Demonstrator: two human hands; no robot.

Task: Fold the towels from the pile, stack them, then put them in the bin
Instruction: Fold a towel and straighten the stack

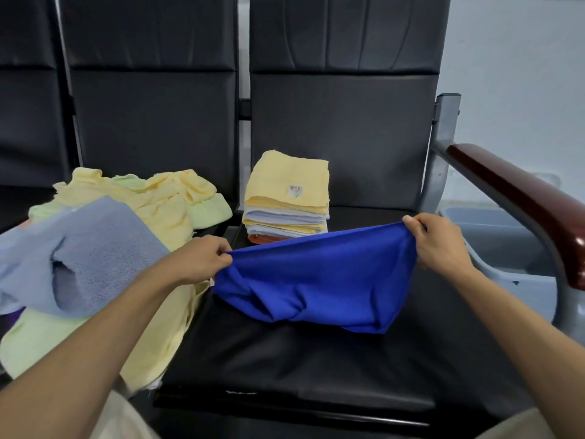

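We hold a bright blue towel (316, 280) stretched between both hands above a black chair seat (285, 369). Our left hand (202, 258) pinches one top corner between thumb and curled fingers, and our right hand (440, 245) grips the other. The cloth sags between the hands, and its lower edge bunches on the seat just below them.

The task looks roughly midway. Beyond the hands, at the back of the same seat, stands a neat stack of folded towels (288, 198) with a yellow one on top, pale ones under it and an orange one at the bottom. To the left of our left hand, a loose pile (126, 210) of yellow, pale green and grey-blue towels waits unfolded on the neighbouring seat. It touches our left forearm.

The blue towel has no fold in it yet. The grey bin (500, 242) sits to the right of our right hand, beyond the chair, and no towels show in it. A dark wooden armrest (512, 198) on a metal frame stands between the seat and the bin, so we judge the stack must be lifted over it.
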